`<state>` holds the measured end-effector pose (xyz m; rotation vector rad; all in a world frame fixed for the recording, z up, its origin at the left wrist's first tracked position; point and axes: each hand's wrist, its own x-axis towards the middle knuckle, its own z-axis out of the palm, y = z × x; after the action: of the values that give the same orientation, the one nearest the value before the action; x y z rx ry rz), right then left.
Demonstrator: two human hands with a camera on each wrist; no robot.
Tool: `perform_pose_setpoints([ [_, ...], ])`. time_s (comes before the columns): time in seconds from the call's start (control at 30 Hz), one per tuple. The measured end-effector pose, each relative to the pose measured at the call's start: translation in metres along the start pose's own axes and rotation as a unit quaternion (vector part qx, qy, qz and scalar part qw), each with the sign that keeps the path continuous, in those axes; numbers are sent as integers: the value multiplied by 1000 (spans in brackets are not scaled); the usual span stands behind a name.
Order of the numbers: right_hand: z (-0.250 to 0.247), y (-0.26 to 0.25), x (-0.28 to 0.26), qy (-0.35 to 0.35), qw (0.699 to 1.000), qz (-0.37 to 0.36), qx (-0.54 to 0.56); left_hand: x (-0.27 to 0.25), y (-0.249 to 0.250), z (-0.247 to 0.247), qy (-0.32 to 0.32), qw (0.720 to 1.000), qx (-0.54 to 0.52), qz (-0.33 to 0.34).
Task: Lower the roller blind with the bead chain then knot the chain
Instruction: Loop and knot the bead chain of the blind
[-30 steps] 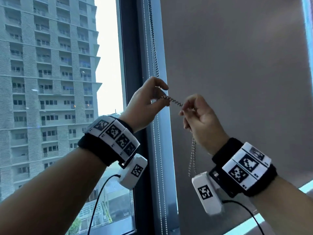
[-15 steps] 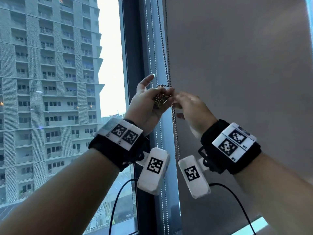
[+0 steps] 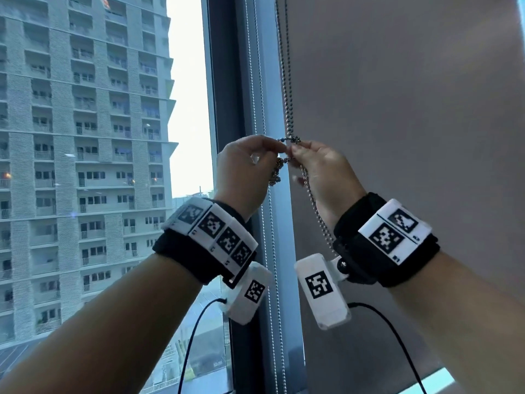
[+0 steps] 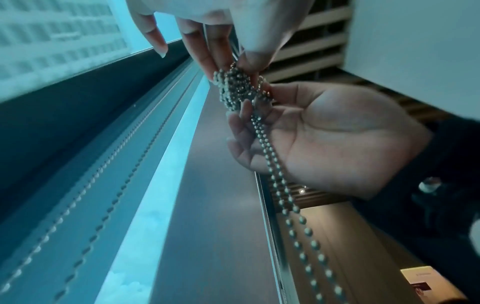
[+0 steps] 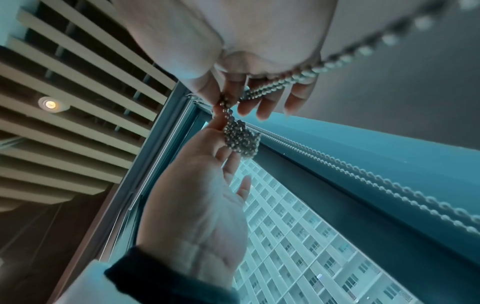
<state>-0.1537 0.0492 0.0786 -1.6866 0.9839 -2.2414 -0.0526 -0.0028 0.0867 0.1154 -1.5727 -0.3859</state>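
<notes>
Here, mid-frame, the left hand (image 3: pixel 241 172) pinches the bunched knot (image 4: pixel 240 88) in the bead chain (image 3: pixel 288 109); the right hand (image 3: pixel 326 177) pinches it too, strands trailing across its palm. If either pinch slackens, I reckon the slick beads slide and the loose bundle unravels.

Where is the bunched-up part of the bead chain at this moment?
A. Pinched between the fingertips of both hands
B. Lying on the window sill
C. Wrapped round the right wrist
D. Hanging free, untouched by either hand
A: the left hand and the right hand both pinch the bunch of the chain between their fingertips.
</notes>
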Motion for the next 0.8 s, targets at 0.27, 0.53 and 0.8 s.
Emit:
perform_pose_setpoints([
  [0.27,-1,2,0,-78,991,96,53,7,-4,8,-115,985,-68,-105],
  [0.53,-11,-2,0,-136,980,117,89,13,2,2,-188,960,-153,-140],
  [0.8,-22,-12,1,-159,973,109,129,20,15,0,-246,948,-160,-119],
])
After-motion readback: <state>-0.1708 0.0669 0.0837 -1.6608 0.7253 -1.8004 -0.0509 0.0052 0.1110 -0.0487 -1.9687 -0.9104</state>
